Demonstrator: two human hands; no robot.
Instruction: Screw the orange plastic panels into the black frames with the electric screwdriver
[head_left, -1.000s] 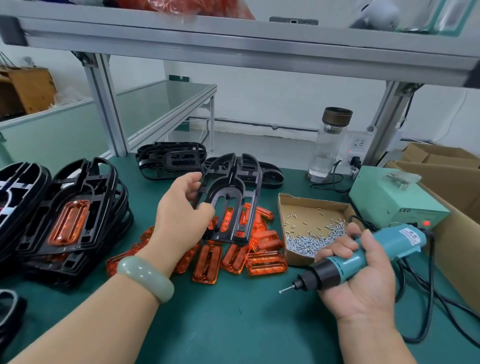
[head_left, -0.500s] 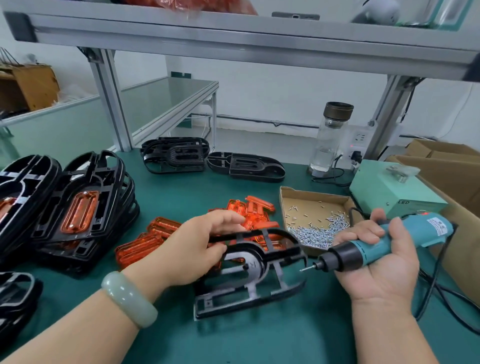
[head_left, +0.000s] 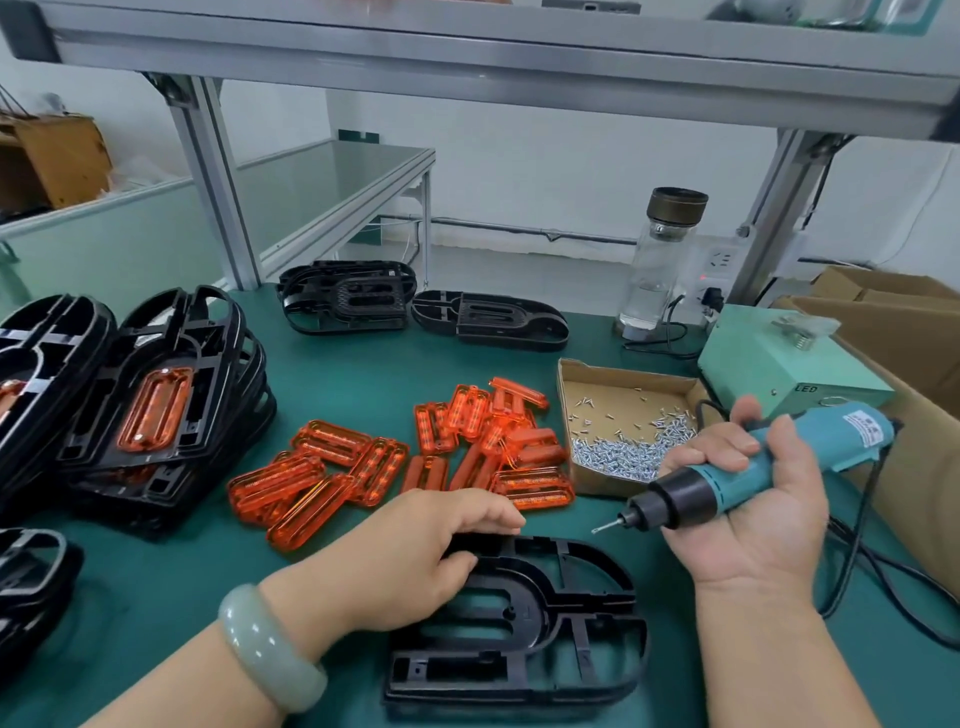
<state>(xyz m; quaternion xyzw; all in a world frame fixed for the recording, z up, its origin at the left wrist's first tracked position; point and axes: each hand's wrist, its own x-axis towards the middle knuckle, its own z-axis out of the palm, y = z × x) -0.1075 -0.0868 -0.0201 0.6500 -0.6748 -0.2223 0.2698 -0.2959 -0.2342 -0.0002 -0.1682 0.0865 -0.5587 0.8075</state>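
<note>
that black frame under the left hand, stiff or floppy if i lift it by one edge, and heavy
The black frame is mostly open gaps between thin ribs, so probably light for its size. Its raised moulded ribs suggest it would stay fairly stiff. Lying flat on the green mat, it seems unlikely to roll or tip.

Orange panels (head_left: 405, 462), black frame (head_left: 519, 623)

Near ctr on table (head_left: 332, 374): frame (head_left: 524, 574), left hand (head_left: 410, 561) gripping its far-left edge; screwdriver (head_left: 727, 478) in right hand (head_left: 753, 514) just right. Panels (head_left: 410, 462) heaped behind frame, screw box (head_left: 618, 395) right of heap. Stacked frames (head_left: 208, 353) at left; bottle (head_left: 657, 270) far right.
</note>
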